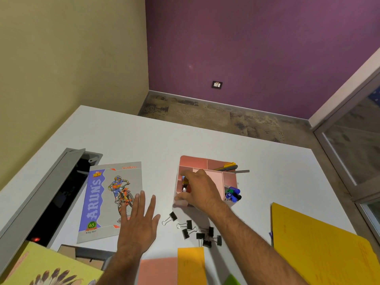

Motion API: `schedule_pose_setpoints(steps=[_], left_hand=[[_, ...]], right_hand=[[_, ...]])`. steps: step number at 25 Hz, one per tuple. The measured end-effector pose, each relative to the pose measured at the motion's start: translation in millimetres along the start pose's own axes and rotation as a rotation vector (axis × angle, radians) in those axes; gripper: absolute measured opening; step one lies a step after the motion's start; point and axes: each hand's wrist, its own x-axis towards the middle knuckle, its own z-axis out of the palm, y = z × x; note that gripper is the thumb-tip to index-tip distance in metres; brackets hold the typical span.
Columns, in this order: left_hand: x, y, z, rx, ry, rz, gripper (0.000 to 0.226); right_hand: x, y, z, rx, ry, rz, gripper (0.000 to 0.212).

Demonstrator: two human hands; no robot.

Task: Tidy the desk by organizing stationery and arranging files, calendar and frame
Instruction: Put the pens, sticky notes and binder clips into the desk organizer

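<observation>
Right hand (198,189) over pink organizer (213,177) mid-desk, fingers curled into left compartment; grip on anything can't be told. Left hand (138,225) flat, fingers spread, on notebook (102,202) corner. Binder clips (197,231) loose near organizer.

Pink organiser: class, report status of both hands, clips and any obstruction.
Right hand over pink organiser, grip unclear. Left hand open, flat above notebook. Binder clips loose on desk. Nothing blocking.
</observation>
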Motion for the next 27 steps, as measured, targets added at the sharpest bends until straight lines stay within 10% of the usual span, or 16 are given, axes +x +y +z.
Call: schedule_pose_setpoints(steps=[11, 19, 27], left_hand=[[3, -2, 5, -0.003, -0.021, -0.014, 0.069], [6, 0, 4, -0.016, -0.033, -0.030, 0.068], [-4, 9, -14, -0.148, 0.109, 0.139, 0.042]], right_hand=[[-43, 15, 34, 0.164, 0.309, -0.124, 0.028], [-103, 32, 62, -0.150, -0.471, -0.081, 0.068], [-108, 22, 73, -0.229, -0.474, 0.060, 0.066]])
